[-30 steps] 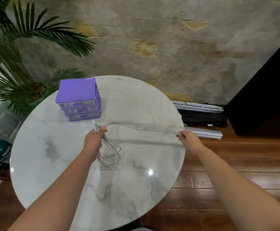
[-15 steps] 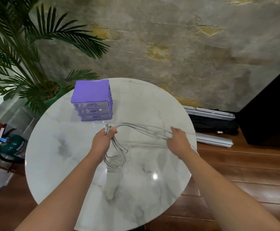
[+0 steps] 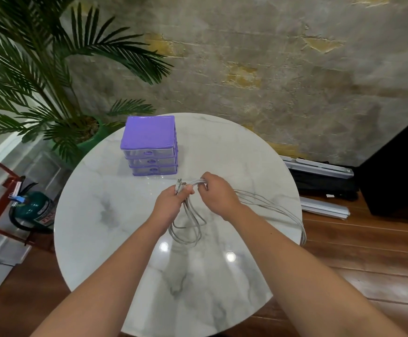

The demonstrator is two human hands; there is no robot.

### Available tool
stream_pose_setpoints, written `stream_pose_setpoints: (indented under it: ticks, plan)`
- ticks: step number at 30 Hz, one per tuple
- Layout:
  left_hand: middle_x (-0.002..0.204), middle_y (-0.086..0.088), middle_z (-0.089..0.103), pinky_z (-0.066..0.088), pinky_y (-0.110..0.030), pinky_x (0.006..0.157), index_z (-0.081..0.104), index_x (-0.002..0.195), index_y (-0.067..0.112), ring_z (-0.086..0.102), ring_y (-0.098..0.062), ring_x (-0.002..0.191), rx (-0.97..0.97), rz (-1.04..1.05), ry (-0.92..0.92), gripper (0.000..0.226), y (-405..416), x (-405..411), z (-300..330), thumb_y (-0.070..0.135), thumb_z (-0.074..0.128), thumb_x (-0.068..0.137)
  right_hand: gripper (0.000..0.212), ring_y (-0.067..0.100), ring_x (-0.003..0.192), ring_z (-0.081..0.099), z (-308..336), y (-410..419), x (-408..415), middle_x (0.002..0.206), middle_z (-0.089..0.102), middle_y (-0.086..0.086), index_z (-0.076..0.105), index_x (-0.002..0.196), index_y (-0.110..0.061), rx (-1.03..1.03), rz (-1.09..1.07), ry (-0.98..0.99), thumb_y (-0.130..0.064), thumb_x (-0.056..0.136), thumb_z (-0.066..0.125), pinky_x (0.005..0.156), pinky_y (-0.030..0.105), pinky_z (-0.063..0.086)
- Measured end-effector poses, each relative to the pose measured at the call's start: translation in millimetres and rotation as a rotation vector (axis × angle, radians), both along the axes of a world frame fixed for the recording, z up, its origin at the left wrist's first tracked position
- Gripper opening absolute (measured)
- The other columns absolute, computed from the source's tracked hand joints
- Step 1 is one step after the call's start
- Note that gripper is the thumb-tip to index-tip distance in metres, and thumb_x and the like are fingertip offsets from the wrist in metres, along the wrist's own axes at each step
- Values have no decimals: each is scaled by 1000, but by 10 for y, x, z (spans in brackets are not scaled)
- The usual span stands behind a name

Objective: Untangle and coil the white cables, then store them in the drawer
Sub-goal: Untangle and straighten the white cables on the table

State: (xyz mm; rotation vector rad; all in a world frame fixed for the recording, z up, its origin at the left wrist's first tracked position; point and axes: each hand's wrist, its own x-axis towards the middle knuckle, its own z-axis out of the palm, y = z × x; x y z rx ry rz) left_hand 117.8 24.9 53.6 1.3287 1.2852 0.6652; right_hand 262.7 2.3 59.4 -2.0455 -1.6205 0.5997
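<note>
Several white cables [image 3: 190, 229] hang in loops below my left hand [image 3: 171, 203], which grips them near their plug ends above the round marble table [image 3: 115, 229]. My right hand [image 3: 216, 194] sits right beside the left and grips the same bundle. From it a long loop of cable [image 3: 293, 215] trails right to the table's edge and droops over it. A purple drawer unit [image 3: 150, 145] with three clear drawers, all closed, stands at the table's far side, just beyond my hands.
A potted palm [image 3: 52, 93] stands behind the table on the left. A green extinguisher [image 3: 31, 210] in a red stand sits on the floor at left. Black bags and metal rails [image 3: 324, 181] lie on the wooden floor at right, near a dark cabinet [image 3: 397, 171].
My right hand has slid left along the cables from the table's right edge until it meets my left hand. The slack now hangs as a loop over the right edge.
</note>
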Motion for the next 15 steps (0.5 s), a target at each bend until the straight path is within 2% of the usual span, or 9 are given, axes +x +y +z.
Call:
stream_pose_setpoints:
  ticks: [4, 6, 8, 10, 11, 13, 15]
  plan:
    - [54, 11, 38, 30, -22, 50, 67, 86, 23, 33, -9, 50, -31, 35, -62, 21, 76, -70, 7, 37, 56, 95, 17, 25, 74, 53, 59, -62, 62, 72, 53, -2, 50, 73, -21, -13, -74, 232, -32, 86, 51, 65, 33, 39]
    - [58, 6, 30, 25, -19, 45, 66, 93, 19, 26, -8, 48, -75, 161, -167, 23, 192, -161, -13, 35, 50, 98, 29, 21, 69, 48, 92, -121, 157, 66, 49, -3, 45, 66, -21, -6, -156, 326, -35, 89, 52, 64, 33, 36]
    - [52, 9, 28, 22, -19, 45, 62, 90, 17, 23, -6, 44, -120, 311, -305, 27, 329, -296, -37, 37, 46, 100, 43, 24, 69, 50, 86, -189, 313, 65, 54, 4, 50, 66, -13, 19, -261, 358, -44, 95, 48, 67, 37, 40]
    - [45, 13, 26, 22, -18, 42, 56, 86, 18, 22, -4, 39, -163, 454, -456, 29, 452, -447, -59, 38, 43, 102, 57, 28, 74, 54, 39, -263, 484, 70, 59, 11, 54, 65, -7, 1, -364, 297, -52, 98, 40, 72, 39, 44]
    - [43, 13, 25, 22, -17, 40, 52, 84, 18, 21, -3, 37, -187, 520, -534, 29, 505, -523, -70, 38, 42, 102, 59, 29, 73, 53, 2, -301, 568, 67, 56, 9, 50, 60, -10, -18, -403, 234, -53, 98, 37, 70, 39, 43]
    - [43, 12, 23, 22, -17, 40, 46, 83, 19, 20, -4, 37, -224, 632, -661, 29, 591, -675, -100, 39, 41, 102, 58, 29, 69, 52, -92, -377, 731, 59, 49, 6, 40, 52, -16, -62, -467, 125, -48, 100, 34, 63, 37, 38]
    - [44, 10, 22, 24, -18, 43, 44, 82, 19, 20, -6, 38, -253, 711, -750, 30, 659, -836, -136, 42, 40, 102, 56, 31, 66, 51, -178, -469, 888, 56, 47, 6, 40, 51, -16, -111, -511, 59, -41, 100, 35, 56, 33, 34]
